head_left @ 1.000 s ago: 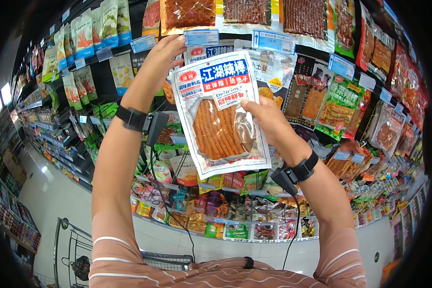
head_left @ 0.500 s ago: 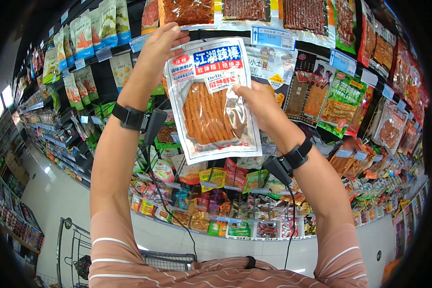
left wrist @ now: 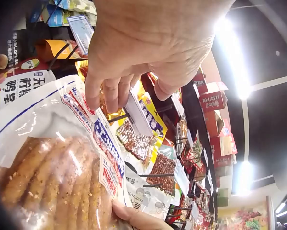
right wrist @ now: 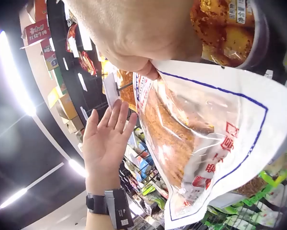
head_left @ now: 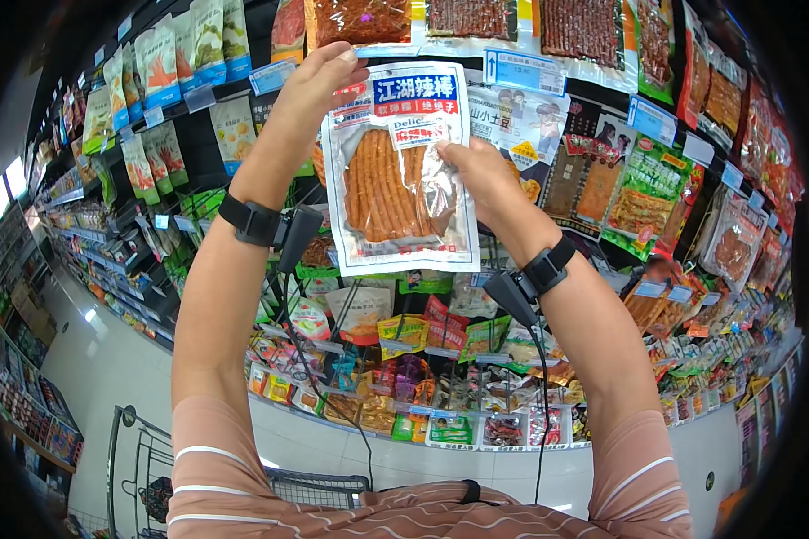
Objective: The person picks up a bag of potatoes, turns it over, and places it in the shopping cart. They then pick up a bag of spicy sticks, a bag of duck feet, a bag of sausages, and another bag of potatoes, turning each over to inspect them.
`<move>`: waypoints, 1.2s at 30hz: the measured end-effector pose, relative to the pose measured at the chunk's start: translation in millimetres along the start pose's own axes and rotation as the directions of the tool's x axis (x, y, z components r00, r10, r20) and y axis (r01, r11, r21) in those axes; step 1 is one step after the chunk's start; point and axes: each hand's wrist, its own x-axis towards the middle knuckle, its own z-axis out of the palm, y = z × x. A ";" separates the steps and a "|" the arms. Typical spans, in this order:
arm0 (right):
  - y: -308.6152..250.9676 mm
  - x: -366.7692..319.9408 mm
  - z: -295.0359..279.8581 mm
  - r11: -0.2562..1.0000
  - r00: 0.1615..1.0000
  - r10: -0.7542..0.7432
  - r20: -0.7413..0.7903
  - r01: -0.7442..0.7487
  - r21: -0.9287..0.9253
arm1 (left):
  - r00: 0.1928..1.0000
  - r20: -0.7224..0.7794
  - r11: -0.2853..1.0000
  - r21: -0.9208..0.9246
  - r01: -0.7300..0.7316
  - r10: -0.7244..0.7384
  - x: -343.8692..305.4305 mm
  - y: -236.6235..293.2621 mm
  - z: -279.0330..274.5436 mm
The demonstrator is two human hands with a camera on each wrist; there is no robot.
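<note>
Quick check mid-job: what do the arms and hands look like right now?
The left hand and right hand are bare, with no gloves. Each wrist has a black strap carrying a small black camera, and a thin black cable runs down toward the body. The short sleeves are dusty pink with thin white stripes.

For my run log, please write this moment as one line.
left hand: straight fingers at top corner of snack packet | right hand: pinches its side edge | snack packet: upright, printed front toward the person

hanging snack packets [head_left: 622, 193] | blue price tags [head_left: 523, 72] above | shopping cart [head_left: 144, 467] lower left
</note>
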 end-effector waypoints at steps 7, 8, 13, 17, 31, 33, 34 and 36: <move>-6.2 -4.8 4.3 0.999 0.997 0.031 -0.067 -0.032 -0.010 | 1.000 0.011 1.000 0.020 0.005 -0.006 -4.4 -4.4 -0.2; -5.3 -2.4 2.2 0.999 0.998 0.037 -0.055 -0.038 -0.018 | 1.000 0.013 1.000 0.020 0.003 -0.004 -3.9 -5.6 0.2; -10.6 -4.6 5.2 0.998 0.998 0.048 -0.050 -0.049 -0.029 | 1.000 0.015 0.999 0.045 0.003 -0.003 -5.3 -7.5 0.8; -10.3 4.3 1.5 0.998 0.999 0.024 -0.037 -0.026 -0.065 | 1.000 0.007 0.999 0.044 0.009 -0.009 -9.5 -14.5 1.4; 1.6 13.6 1.3 0.975 0.988 -0.009 -0.155 -0.026 -0.221 | 0.980 0.180 0.672 0.736 -0.079 -0.082 -65.0 -54.0 -9.1; 5.8 15.2 -0.1 0.958 0.987 -0.047 -0.156 0.000 -0.286 | 0.976 0.206 0.565 0.815 -0.129 -0.075 -81.7 -46.5 7.7; 11.2 20.0 -3.4 0.954 0.987 -0.064 -0.144 0.018 -0.300 | 0.973 0.210 0.542 0.831 -0.125 -0.097 -85.3 -43.9 14.4; 18.9 21.2 -9.6 0.950 0.992 -0.062 -0.113 0.024 -0.310 | 0.966 0.215 0.496 0.860 -0.118 -0.143 -90.7 -41.9 23.0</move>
